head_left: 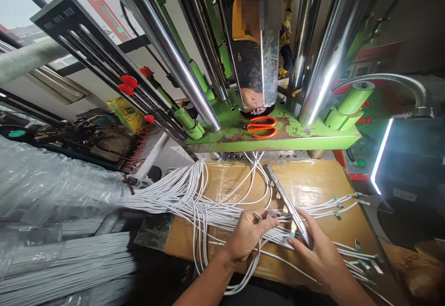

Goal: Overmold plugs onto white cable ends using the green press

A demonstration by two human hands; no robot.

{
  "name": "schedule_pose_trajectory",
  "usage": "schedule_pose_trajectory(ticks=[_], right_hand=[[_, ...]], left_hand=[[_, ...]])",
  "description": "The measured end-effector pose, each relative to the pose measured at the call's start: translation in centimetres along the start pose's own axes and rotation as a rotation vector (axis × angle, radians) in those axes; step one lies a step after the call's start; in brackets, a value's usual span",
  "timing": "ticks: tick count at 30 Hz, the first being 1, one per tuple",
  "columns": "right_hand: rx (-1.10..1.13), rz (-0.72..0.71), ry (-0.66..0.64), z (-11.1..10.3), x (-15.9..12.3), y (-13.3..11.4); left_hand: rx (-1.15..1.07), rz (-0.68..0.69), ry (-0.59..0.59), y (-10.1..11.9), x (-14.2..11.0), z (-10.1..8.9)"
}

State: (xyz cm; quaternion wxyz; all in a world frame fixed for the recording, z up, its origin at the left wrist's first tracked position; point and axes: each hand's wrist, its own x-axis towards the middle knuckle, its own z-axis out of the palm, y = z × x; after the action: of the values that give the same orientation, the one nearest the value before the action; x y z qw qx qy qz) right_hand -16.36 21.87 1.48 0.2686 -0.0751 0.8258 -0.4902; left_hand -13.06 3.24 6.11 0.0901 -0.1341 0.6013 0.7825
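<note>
My left hand [248, 234] is closed in a pinch round the end of a white cable, near a small metal connector [274, 213]. Between thumb and fingers, my right hand [314, 245] grips a long, narrow metal bar [287, 199], tilted with its far end up and left. Small brass-coloured and greenish pieces show along the bar's left side. Beneath both hands runs a bundle of white cables [222, 218] across the brown tape-covered board [309, 176]. Several cable ends with greenish tips [363, 264] lie right of my right hand.
A green press plate [313, 134] with steel columns [327, 60] stands just beyond the board. Orange-handled scissors [262, 127] lie on it. Plastic-wrapped cables [62, 181] fill the left side. A lit lamp [382, 155] is at the right.
</note>
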Motion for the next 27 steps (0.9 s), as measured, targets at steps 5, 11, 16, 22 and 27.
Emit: schedule_pose_trajectory(ticks=[5,11,16,22,27], right_hand=[[0.153,0.042,-0.051,-0.3,0.4,0.5],[0.155,0.007,-0.026,-0.4,0.3,0.2],[0.15,-0.003,-0.022,-0.4,0.3,0.5],[0.151,-0.028,0.0,-0.3,0.4,0.9],[0.186,-0.066,-0.013,-0.6,0.5,0.7]], left_hand=[[-0.404,-0.198,-0.047,-1.0,0.5,-0.7],[0.374,0.143,0.029,-0.8,0.8,0.2],[0.743,0.527,-0.064,-1.4,1.4,0.0],[0.882,0.671,-0.097,-2.3,2.1,-0.8],[0.936,0.667,-0.118,-1.9,2.4,-0.6]])
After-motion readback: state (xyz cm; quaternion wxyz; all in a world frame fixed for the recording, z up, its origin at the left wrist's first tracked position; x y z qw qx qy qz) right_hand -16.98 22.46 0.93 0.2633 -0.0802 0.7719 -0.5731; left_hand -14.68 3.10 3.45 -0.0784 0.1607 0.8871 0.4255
